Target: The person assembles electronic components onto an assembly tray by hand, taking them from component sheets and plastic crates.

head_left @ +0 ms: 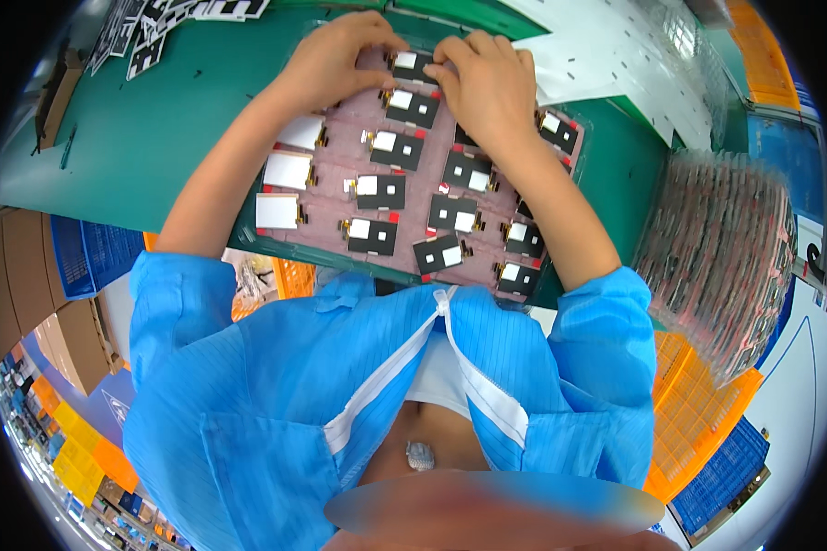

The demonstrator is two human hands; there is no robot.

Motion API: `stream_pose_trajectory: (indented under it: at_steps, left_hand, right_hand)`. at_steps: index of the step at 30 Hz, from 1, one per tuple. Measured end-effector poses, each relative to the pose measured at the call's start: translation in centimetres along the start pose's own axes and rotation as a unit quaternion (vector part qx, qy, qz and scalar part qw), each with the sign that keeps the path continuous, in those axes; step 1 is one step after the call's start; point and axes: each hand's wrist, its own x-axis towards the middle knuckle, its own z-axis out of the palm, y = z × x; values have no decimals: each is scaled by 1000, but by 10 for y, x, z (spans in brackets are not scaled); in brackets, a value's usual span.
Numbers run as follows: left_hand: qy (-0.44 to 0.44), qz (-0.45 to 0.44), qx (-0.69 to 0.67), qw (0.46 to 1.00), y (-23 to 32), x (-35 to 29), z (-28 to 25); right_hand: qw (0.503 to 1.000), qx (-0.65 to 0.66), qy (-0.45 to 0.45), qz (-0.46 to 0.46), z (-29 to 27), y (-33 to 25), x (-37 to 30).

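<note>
A pinkish tray (331, 197) lies on the green table, holding rows of small flat panels with short ribbon tails. At its far end is one black-and-white panel (412, 66). My left hand (340, 60) curves beside that panel's tail end, thumb and forefinger apart. At the panel's right edge, my right hand (489, 87) pinches with thumb and forefinger; its other fingers are curled. Closer to me lie another black-and-white panel (410, 107) and several more like it. White-faced panels (288, 171) line the tray's left side. My right hand and forearm cover part of the right rows.
A tall stack of clear trays (721, 257) stands right of the green table (156, 138). White sheets (606, 60) lie at the back right, black-and-white cut pieces (147, 32) at the back left. Orange crates (703, 399) and a blue crate (101, 253) flank the table.
</note>
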Motion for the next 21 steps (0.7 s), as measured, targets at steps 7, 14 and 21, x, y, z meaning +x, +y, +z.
stream_pose_trajectory:
  at_steps: [7, 14, 21]
  left_hand:
    - [-44, -46, -89, 994, 4, 0, -16]
    - [24, 3, -85, 996, -20, 90, -45]
    - [65, -46, 59, 995, -103, 197, -27]
  right_hand:
    - [994, 88, -39, 60, -2, 24, 48]
    - [992, 36, 25, 116, 62, 99, 146]
    - [989, 8, 5, 150, 88, 97, 149]
